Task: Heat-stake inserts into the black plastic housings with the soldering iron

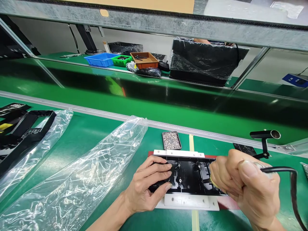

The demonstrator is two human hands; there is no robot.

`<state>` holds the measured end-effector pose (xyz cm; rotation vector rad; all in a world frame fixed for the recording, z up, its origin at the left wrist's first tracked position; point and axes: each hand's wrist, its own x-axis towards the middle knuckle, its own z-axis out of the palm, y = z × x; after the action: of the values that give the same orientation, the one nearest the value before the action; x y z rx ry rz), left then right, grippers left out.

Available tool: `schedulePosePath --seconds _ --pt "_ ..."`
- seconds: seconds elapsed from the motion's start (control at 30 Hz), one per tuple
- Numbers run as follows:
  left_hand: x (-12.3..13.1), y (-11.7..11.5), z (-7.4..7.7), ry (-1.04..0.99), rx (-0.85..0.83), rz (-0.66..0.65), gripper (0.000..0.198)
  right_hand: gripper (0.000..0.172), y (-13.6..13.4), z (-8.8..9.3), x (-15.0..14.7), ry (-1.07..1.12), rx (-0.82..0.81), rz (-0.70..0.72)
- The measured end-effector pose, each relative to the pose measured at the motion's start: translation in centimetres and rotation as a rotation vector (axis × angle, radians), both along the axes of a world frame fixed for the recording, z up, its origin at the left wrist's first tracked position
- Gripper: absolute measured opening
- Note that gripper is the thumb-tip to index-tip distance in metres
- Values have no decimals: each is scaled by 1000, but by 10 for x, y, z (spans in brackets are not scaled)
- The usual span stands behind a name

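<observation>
A black plastic part (pixel 190 175) lies in a white jig (pixel 190 202) on the green bench, near the front edge. My left hand (pixel 148 184) rests on the part's left end, fingers bent and pressing on it. My right hand (pixel 243 186) is wrapped in a fist round a corded tool whose black cable (pixel 292 189) runs off to the right; the tool's tip is hidden behind my fingers, over the part's right end. A small grey tray of tiny screws (pixel 171 140) sits just behind the jig.
Two long clear plastic bags (pixel 79 183) lie to the left, one over black frames (pixel 24 128). A black tool holder (pixel 264 136) stands at right. Beyond the green conveyor are blue (pixel 99 59), green and orange trays and a black-lined bin (pixel 204 61).
</observation>
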<state>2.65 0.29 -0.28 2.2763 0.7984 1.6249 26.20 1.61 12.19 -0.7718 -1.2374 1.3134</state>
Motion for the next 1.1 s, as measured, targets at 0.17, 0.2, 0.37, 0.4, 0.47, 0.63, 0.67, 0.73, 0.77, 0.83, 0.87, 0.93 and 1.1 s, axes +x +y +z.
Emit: schedulePosePath --seconds 0.17,0.2,0.37,0.4,0.47,0.63,0.67,0.73,0.77,0.83,0.87,0.93,1.1 --pt "0 0 -1 -8 0 -12 25 60 1 0 -2 2 -6 11" --pt "0 0 -1 -7 -1 -17 25 61 1 0 -2 2 -9 12" --pt "-1 -1 -2 1 -13 -17 23 67 1 -2 1 -20 -21 17" --pt "-1 -1 -2 1 -14 -18 23 67 1 -3 2 -20 -23 17" --pt "-1 -1 -2 -1 -15 -23 23 67 1 -3 3 -19 -23 17" --pt "-1 -1 -3 -7 -21 -30 23 67 1 -3 2 -24 -22 22" --pt "-1 -1 -4 -7 -22 -32 24 67 1 -3 2 -20 -22 24" --pt "-1 -1 -4 -6 -21 -34 25 67 1 -2 1 -6 -20 29" --pt "-1 -1 -4 -6 -20 -36 25 66 2 -2 1 2 -20 32" --pt "-1 -1 -5 -7 -16 -40 25 65 2 -2 1 17 -16 36" --pt "-1 -1 -5 -7 -15 -41 25 64 2 -2 1 23 -9 39" --pt "-2 -1 -5 -6 -14 -41 25 62 1 -3 2 32 9 43" --pt "-4 -1 -6 11 -13 -39 26 56 -4 -9 13 -47 30 -19"
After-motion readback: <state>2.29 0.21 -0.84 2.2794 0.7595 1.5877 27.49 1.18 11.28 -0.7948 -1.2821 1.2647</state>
